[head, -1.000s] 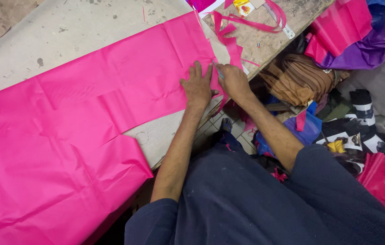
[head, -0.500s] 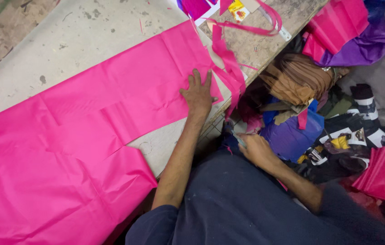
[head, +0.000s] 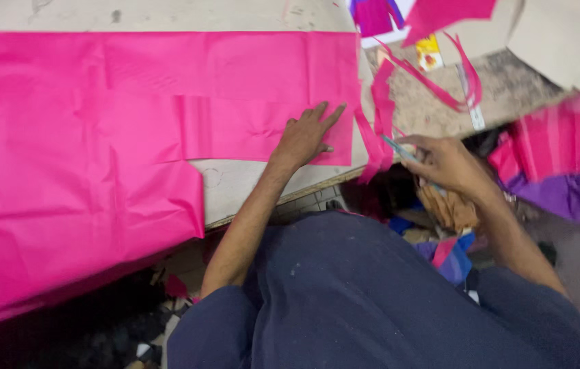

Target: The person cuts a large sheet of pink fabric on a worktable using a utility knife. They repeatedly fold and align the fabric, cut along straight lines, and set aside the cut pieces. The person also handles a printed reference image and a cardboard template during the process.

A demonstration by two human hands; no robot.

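Here the left hand (head: 305,137) lies flat, fingers spread and grasping nothing, pressing down on the large sheet of bright pink thin fabric (head: 133,137) near the sheet's right end, close to the front edge of the pale, scuffed worktop (head: 249,181). The fabric covers most of the worktop's left and middle, and its lower left part hangs over the front edge. The right hand (head: 450,164) is closed around a slim light-blue-handled tool (head: 399,147), likely scissors though blur hides the blades, held just off the worktop's front edge beside the narrow pink offcut strip (head: 380,123) that dangles from the sheet's right end.

To do this step well, the flat hand should keep firm, even pressure close to the cut line so the slippery cloth neither creeps nor puckers, with its fingertips clear of the tool's path. The tool is best brought in square to the sheet's right edge, and the hanging strip drawn lightly taut so it parts cleanly. The weight of the overhanging part could drag the sheet sideways, so the pressing hand matters. More pink scraps (head: 440,75) lie near the far right corner, and a heap of pink and purple cloth (head: 563,171) sits well apart, beyond the worktop's right end.
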